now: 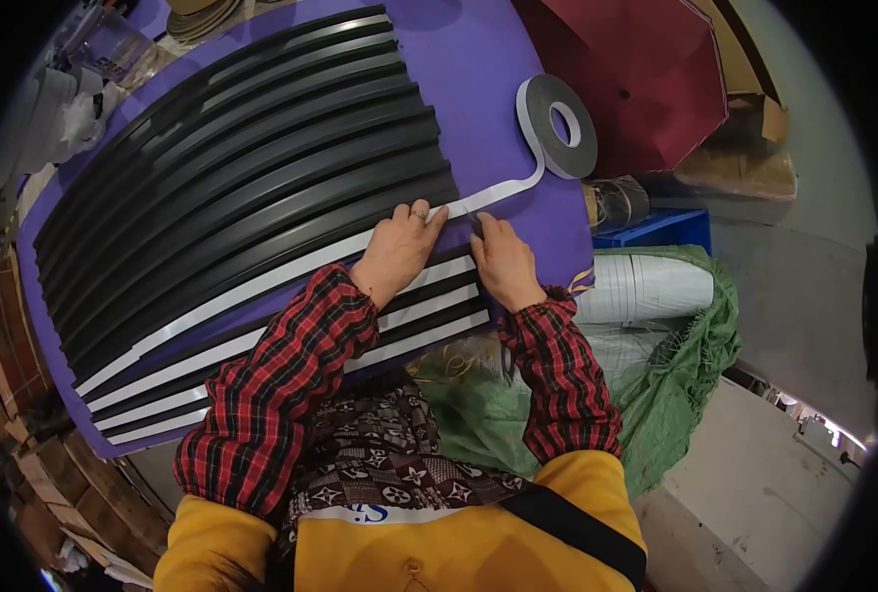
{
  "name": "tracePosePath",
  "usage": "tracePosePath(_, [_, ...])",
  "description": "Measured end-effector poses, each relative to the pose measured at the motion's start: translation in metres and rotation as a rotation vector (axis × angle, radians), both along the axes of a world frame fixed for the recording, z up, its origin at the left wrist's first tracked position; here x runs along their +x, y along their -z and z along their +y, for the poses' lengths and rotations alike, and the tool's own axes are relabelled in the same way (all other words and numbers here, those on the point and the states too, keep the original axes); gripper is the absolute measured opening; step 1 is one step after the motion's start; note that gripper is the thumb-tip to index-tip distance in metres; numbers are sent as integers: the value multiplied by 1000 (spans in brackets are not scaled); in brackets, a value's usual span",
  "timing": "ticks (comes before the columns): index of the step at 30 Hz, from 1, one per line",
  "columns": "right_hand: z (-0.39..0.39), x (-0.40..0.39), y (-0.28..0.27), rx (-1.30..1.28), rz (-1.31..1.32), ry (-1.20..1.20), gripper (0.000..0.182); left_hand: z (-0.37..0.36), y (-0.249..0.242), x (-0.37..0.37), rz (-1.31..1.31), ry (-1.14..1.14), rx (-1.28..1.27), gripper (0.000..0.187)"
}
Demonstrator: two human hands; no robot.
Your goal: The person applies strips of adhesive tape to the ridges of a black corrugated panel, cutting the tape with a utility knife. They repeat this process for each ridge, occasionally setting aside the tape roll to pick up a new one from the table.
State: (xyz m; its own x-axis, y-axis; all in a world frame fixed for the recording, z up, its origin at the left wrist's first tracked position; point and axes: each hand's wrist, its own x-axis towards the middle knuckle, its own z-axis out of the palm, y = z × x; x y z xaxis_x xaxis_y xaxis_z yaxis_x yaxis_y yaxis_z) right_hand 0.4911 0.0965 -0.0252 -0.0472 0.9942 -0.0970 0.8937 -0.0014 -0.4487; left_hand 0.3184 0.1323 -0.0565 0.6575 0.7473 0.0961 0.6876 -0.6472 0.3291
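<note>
Long black ribbed strips (261, 168) lie side by side on a purple table. A length of white-backed tape (261, 286) runs along the near black strip and leads up to a thick tape roll (582, 148) lying flat. My left hand (398, 255) is closed on the tape near the strip's right end, thumb and fingers together. Just right of it, my right hand (506, 259) is closed on a small dark tool (476, 227), mostly hidden by the fingers, beside the tape. Nearer me lie several black strips with white tape (429, 296) along them.
The purple tabletop (469, 99) shows around the strips. A dark red umbrella (646, 79) stands beyond its right side. Right of the table are a blue crate (656, 229), a green woven sack (686, 395) and white wrapped rolls (656, 286). Wooden pieces (64, 483) are stacked at left.
</note>
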Motion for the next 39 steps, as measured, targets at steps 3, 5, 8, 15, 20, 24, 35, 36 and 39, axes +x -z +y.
tracePosePath(3, [12,-11,-1,-198,-107,46,28,1,-3,0,33,-3,-12,45])
tracePosePath(5, [21,-14,3,-285,-193,81,28,1,-1,0,25,-8,-14,44])
tracePosePath(8, [25,-19,3,-290,-220,156,28,0,2,2,18,-29,-34,50])
tracePosePath(15, [28,12,-12,-412,-289,-76,27,1,-1,2,7,-56,-32,44])
tracePosePath(20, [155,-21,-10,124,-136,207,31,1,-7,0,12,-24,-119,62])
tracePosePath(24, [186,-20,25,61,-244,145,50,3,-7,0,23,-20,-138,57])
tracePosePath(35, [127,86,-15,492,885,664,63,3,-4,9,55,-42,-65,53])
tracePosePath(36, [115,68,-45,595,760,554,64,2,-4,10,58,-49,-81,53])
tracePosePath(39, [78,24,-72,879,620,238,56,-2,7,8,-58,-63,-101,50])
